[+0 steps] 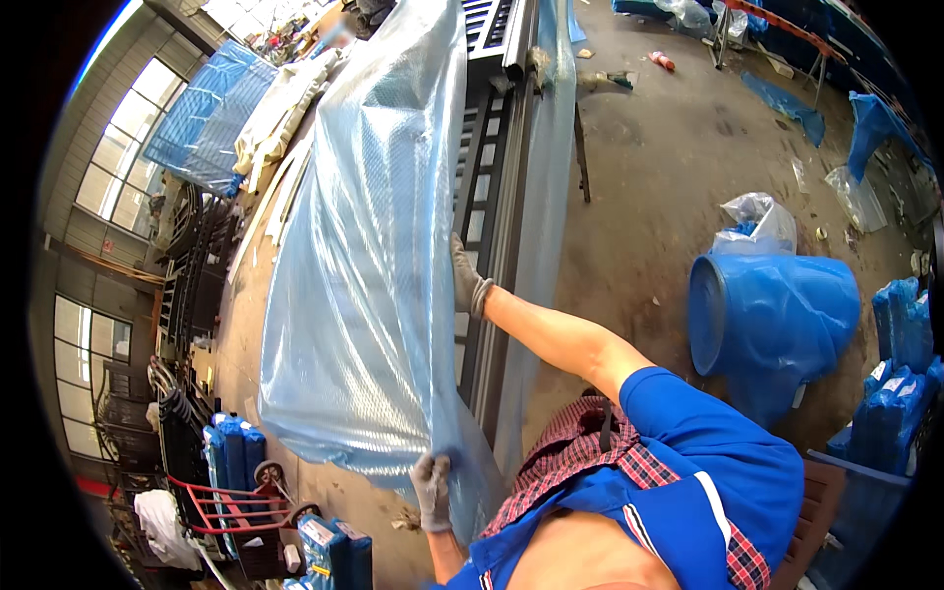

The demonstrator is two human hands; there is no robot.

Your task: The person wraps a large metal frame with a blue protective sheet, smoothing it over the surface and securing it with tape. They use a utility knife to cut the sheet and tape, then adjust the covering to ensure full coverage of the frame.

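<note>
A large sheet of pale blue, see-through bubble wrap (354,256) drapes over a long dark metal frame with slats (480,187). My left hand (431,492), in a grey glove, is closed on the wrap's near lower edge. Higher up, my right hand (468,279), gloved in grey as well, lies with stretched fingers along the wrap's right edge, against the frame. Some of its fingers are hard to make out. More wrap (543,216) hangs down the frame's right side.
On the floor to the right lies a big blue plastic-wrapped roll (777,305). Blue-wrapped packages (895,413) are stacked at the far right. A red hand cart (221,511) stands at lower left, near blue bundles (334,551). Dark metal frames (187,265) line the left wall.
</note>
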